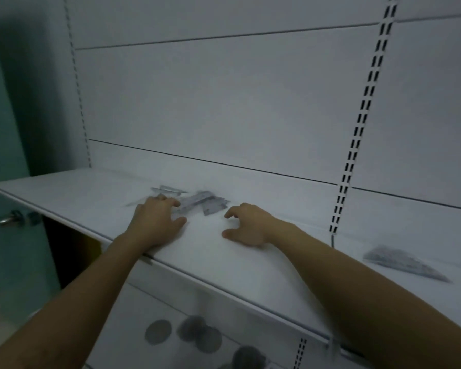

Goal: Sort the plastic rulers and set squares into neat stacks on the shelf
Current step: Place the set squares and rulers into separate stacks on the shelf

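Logging shelf (224,262) contents: scattered ruler pile (198,202) touched by our left hand (156,222), fingers flat; our right hand (246,227) beside it, loosely curled, empty; separate stack (405,265) far right.

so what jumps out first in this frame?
Two bare arms reach over the white shelf: the left hand rests its fingers on a scattered pile of clear rulers and set squares mid-shelf, the right hand beside it, holding nothing. A second stack lies at the far right.
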A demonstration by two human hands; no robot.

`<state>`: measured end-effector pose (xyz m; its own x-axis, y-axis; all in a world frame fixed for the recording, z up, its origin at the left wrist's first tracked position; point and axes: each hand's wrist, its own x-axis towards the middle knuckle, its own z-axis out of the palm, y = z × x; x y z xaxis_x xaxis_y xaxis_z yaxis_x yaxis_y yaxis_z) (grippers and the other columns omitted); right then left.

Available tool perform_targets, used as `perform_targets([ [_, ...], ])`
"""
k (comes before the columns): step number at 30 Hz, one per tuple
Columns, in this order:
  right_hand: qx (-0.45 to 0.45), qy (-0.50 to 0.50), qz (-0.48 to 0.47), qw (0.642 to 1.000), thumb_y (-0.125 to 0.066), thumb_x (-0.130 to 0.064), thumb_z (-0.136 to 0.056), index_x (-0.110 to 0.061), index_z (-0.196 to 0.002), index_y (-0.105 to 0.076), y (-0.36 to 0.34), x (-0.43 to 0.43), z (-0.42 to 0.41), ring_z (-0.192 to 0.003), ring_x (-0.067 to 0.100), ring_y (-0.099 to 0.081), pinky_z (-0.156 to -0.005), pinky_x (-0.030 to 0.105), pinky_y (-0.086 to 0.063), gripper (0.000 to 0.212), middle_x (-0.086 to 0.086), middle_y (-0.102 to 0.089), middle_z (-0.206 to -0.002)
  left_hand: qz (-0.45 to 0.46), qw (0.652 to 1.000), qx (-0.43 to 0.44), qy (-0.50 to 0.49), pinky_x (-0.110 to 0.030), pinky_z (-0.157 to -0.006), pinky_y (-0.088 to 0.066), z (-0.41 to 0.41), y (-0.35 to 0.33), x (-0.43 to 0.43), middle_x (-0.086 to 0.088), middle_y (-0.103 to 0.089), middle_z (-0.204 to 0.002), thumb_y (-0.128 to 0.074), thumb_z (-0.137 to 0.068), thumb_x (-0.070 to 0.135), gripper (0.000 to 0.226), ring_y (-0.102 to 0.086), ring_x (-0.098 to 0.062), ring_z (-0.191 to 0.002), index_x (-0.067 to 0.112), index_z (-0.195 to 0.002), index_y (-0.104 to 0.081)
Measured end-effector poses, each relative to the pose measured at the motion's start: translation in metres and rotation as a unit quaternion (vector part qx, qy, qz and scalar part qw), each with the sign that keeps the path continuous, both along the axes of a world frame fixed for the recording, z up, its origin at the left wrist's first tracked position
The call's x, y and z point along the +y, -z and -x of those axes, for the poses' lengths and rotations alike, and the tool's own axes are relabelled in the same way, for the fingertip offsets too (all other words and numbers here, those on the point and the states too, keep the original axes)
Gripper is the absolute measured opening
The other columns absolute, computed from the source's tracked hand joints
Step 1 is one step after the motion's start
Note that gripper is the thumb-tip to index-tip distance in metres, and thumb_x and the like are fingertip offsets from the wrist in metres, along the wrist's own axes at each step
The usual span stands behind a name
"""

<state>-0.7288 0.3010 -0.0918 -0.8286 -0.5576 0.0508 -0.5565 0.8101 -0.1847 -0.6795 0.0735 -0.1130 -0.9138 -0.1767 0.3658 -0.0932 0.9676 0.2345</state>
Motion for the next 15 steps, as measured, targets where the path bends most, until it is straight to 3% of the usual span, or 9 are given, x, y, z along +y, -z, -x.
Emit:
perform_targets([
  [5,0.027,0.023,0.006,0.999,-0.054,-0.048,-0.090,-0.023,-0.140,-0.041,0.001,-0.033,0.019,-0.128,0.030,-0.041,-0.105,0.040,-0.037,0.057,0.011,-0.040,-0.140,-0.016,1.000,0.016,-0.008,-0.037,-0.098,-0.037,0.011,0.004,-0.025,-0.009,-0.052,-0.134,-0.056,-0.087,0.048,0.054,-0.046,-0.028,-0.122,0.020,-0.133,-0.050],
  [8,0.080,0.037,0.011,0.996,-0.049,-0.047,-0.093,-0.023,-0.144,-0.036,0.011,-0.041,0.031,-0.130,0.029,-0.037,-0.107,0.042,-0.032,0.058,0.008,-0.038,-0.144,0.025,0.999,0.035,0.014,-0.039,-0.101,-0.034,0.021,0.008,-0.023,-0.009,-0.051,-0.136,-0.050,-0.090,0.047,0.055,-0.045,-0.028,-0.124,0.018,-0.137,-0.047],
  [12,0.106,-0.009,0.017,0.994,-0.038,-0.040,-0.099,-0.026,-0.151,-0.021,0.026,-0.039,0.041,-0.141,0.021,-0.026,-0.113,0.037,-0.019,0.057,0.001,-0.023,-0.158,0.049,0.998,0.010,0.045,-0.039,-0.105,-0.029,0.029,0.013,-0.024,-0.007,-0.049,-0.141,-0.039,-0.096,0.038,0.050,-0.044,-0.026,-0.128,0.021,-0.143,-0.038],
  [15,0.098,-0.037,0.019,0.994,-0.038,-0.033,-0.099,-0.027,-0.151,-0.022,0.027,-0.039,0.044,-0.141,0.020,-0.027,-0.114,0.036,-0.017,0.055,-0.001,-0.026,-0.157,0.032,0.997,0.020,0.062,-0.039,-0.103,-0.029,0.030,0.014,-0.027,-0.004,-0.051,-0.138,-0.041,-0.096,0.030,0.044,-0.046,-0.025,-0.124,0.023,-0.139,-0.044],
])
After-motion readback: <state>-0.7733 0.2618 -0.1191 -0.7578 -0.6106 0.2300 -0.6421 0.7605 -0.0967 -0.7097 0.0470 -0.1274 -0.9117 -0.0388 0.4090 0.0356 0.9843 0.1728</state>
